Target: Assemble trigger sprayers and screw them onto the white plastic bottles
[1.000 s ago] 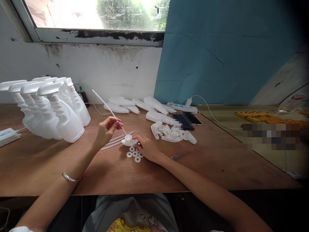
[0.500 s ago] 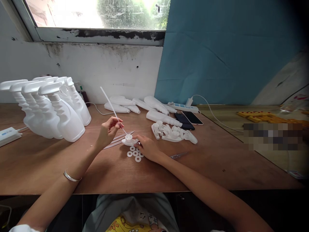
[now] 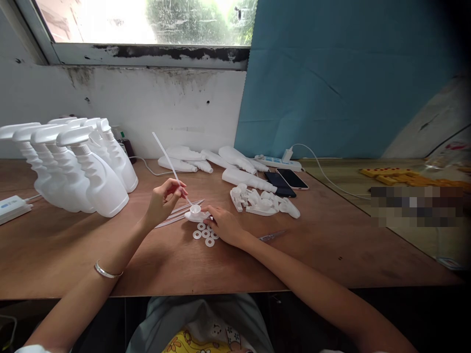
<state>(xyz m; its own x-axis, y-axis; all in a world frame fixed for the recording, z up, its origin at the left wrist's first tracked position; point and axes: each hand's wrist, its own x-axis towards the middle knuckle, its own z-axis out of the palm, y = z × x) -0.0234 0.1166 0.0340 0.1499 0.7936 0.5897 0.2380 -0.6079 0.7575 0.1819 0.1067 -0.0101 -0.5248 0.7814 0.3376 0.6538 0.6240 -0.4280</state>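
My left hand (image 3: pixel 166 196) pinches a thin white plastic tube (image 3: pixel 164 153), which slants up to the left. The tube's lower end meets the round collar of a white spray trigger head (image 3: pixel 193 215); how deep it sits is too small to tell. With its fingers closed, my right hand (image 3: pixel 222 223) grips the right end of that trigger head, collar facing up. Several flat white ring washers (image 3: pixel 205 234) lie on the table just below it, some partly under my right fingers. Behind the trigger head, more thin tubes (image 3: pixel 172 219) lie side by side.
Upright white spray bottles (image 3: pixel 99 181) with heads stand at left. Empty-necked bottles (image 3: pixel 246 179) lie at the back, before a power strip (image 3: pixel 279 163). Loose trigger heads (image 3: pixel 261 202) and two phones (image 3: pixel 292 179) are at right. A pen-like tool (image 3: pixel 272 236) lies near my right forearm.
Both hands keep the same hold on the tube and the trigger head. The whole view has shifted very slightly; nothing else visibly differs.
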